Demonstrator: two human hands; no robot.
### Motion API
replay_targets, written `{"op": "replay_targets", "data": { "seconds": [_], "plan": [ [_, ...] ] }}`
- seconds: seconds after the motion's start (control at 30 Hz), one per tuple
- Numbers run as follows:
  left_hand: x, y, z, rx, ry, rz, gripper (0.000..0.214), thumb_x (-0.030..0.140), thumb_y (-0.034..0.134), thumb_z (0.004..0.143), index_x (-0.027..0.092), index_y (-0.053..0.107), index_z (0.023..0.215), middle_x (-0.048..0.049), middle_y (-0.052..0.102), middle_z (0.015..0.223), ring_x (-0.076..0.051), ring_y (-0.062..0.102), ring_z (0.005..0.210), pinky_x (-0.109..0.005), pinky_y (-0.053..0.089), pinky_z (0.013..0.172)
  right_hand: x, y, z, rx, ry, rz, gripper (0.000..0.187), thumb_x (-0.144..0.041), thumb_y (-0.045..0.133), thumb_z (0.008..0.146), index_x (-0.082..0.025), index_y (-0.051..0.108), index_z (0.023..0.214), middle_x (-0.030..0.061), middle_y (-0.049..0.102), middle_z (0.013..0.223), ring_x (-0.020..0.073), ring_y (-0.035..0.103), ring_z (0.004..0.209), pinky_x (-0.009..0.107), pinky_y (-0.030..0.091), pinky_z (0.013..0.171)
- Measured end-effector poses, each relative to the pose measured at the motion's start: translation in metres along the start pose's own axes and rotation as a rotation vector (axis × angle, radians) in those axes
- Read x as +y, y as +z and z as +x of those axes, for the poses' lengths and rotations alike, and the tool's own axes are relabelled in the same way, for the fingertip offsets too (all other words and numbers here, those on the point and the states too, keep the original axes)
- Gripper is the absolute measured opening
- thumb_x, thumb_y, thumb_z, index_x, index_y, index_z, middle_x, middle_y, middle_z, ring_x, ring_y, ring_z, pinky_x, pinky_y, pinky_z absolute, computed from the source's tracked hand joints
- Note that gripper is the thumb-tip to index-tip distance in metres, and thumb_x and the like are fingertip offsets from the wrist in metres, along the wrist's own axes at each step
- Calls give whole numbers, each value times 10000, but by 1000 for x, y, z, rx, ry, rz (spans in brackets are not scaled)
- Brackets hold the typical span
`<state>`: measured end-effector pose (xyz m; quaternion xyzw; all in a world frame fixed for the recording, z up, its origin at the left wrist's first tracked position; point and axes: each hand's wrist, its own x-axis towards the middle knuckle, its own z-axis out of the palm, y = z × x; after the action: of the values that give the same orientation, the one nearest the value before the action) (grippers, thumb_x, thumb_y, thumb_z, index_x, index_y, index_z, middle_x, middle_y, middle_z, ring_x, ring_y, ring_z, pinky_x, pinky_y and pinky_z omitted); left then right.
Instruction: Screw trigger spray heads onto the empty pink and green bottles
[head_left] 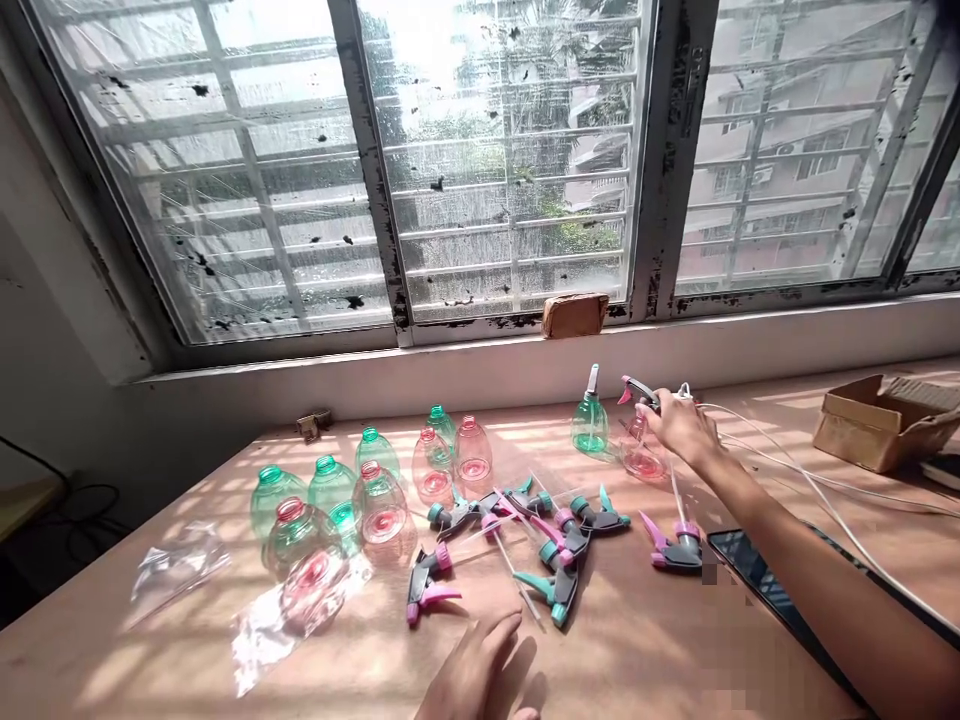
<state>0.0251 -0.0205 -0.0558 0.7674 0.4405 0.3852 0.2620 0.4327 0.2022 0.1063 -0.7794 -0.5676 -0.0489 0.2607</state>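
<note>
One arm [795, 550] stretches forward on my feed, its right hand [684, 428] gripping a spray head [643, 392] and the left hand [480, 665] loosely open in the foreground, the nozzle end pointing left over an upright bottle [643, 462] near the bench's [637, 630] far edge, grey-and-pink above translucent pink.

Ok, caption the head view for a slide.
Right hand holds a pink-and-gray trigger sprayer at the neck of a pink bottle; left hand near loose trigger sprayers.
</note>
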Motion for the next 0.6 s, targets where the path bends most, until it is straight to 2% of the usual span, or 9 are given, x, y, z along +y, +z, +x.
{"op": "replay_targets", "data": {
  "seconds": [0.1,0.17,0.27,0.3,0.33,0.4,0.43,0.5,0.6],
  "plan": [
    [-12,3,-3,-7,8,29,718,386,852,870,403,617,1549,-93,706,1532,-407,645,1418,-517,472,1246,-1,-2,-4,5,21,-13,370,-439,603,1102,-184,651,1366,84,770,1171,265,755,1033,486,596,950],
    [-18,4,-4,-33,33,24,720,397,839,880,382,612,1562,-105,704,1532,-415,639,1422,-506,472,1247,-2,-5,-11,28,36,-6,431,-433,575,1107,-153,598,1434,131,770,1176,315,762,1051,522,593,942],
    [-18,3,-2,-64,69,18,701,416,810,907,360,603,1574,-113,700,1535,-408,642,1419,-472,491,1230,-9,-13,-29,101,8,24,545,-383,537,1097,-19,508,1502,337,691,1309,496,723,1159,622,583,904],
    [-14,2,-1,-61,74,17,688,424,802,914,361,605,1571,-110,700,1534,-402,646,1415,-457,501,1220,-15,-14,-37,140,-26,38,585,-359,534,1089,17,461,1532,408,597,1425,558,659,1255,655,567,929],
    [-8,0,0,-50,78,12,671,430,796,921,360,612,1562,-108,704,1526,-394,652,1407,-441,510,1209,-22,-16,-45,180,-77,55,620,-340,538,1083,29,414,1566,439,466,1552,595,562,1372,677,543,985],
    [5,-3,3,-25,87,-25,610,443,774,940,347,640,1528,-110,723,1485,-372,672,1375,-410,531,1181,-43,-13,-64,230,-224,99,646,-317,550,1080,-14,361,1619,373,228,1730,554,339,1567,669,450,1156],
    [12,-4,4,-18,83,-53,578,454,752,957,334,648,1513,-115,728,1464,-360,679,1359,-405,535,1176,-56,-10,-73,222,-320,126,624,-325,562,1082,-56,390,1618,315,195,1765,495,287,1613,635,410,1221],
    [22,-7,5,-28,51,-100,545,496,715,981,309,652,1490,-124,726,1437,-346,683,1341,-413,537,1181,-89,2,-88,155,-512,177,562,-336,600,1077,-150,478,1593,223,226,1788,407,325,1620,588,391,1272],
    [30,-10,6,-78,-37,-161,588,587,704,974,291,645,1479,-138,701,1455,-356,665,1373,-451,522,1211,-144,25,-94,37,-716,243,545,-270,641,1063,-232,528,1594,147,254,1819,362,367,1614,534,429,1270]
  ]
}}
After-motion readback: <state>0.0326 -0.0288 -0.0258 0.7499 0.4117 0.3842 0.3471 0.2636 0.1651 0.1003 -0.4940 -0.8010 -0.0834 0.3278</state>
